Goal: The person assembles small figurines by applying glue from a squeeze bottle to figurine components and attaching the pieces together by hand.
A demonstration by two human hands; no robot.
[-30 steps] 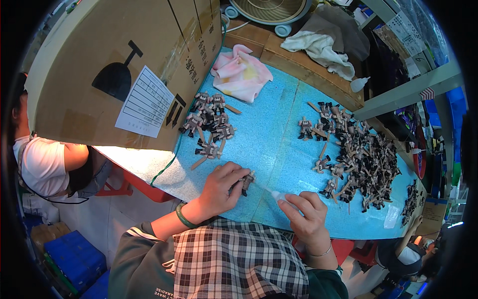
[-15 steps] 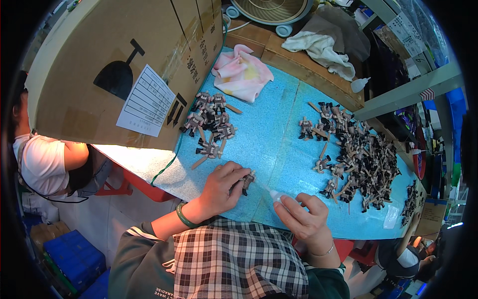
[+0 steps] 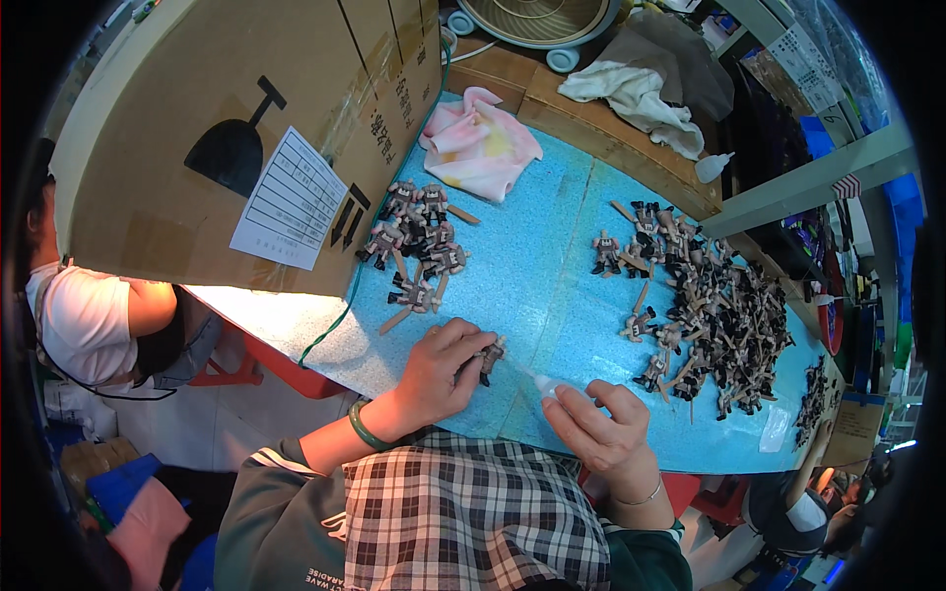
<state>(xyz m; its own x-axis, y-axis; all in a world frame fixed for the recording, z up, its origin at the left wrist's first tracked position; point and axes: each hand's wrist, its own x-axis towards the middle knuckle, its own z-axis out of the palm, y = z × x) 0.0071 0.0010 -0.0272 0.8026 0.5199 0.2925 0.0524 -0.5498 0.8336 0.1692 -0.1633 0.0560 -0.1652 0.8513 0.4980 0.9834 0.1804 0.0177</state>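
At six o'clock, nearest the camera, the left hand [image 3: 443, 369] pinched a small dark figure [image 3: 489, 357] between thumb and fingertips, holding it low, just over the blue surface [image 3: 532, 246], apparently so that it stayed steady. Just to its right, toward five o'clock, the right hand [image 3: 601, 428] was curled shut around a small clear bottle [image 3: 548, 386], its thin nozzle aimed left at the figure; the tip stood near it, though whether they touched could not be told. That pairing looked like one hand presenting the piece while the other dosed it. A green bangle [image 3: 363, 427] sat on the left wrist. Farther out, at about eleven o'clock from the hands, a small heap [image 3: 419, 241] of like figures with tan sticks lay beside a big cardboard box [image 3: 227, 138], well apart from the larger pile [image 3: 709, 315] spread at two o'clock, as if the two lots were kept separate. Beyond the small heap, at twelve o'clock, a pink cloth [image 3: 480, 143] lay crumpled on the surface's far edge. Past that, on a wooden ledge, rested a white rag [image 3: 631, 94] and a spare white bottle [image 3: 713, 167]. At nine o'clock, another person's white sleeve [image 3: 84, 320] showed below the box.
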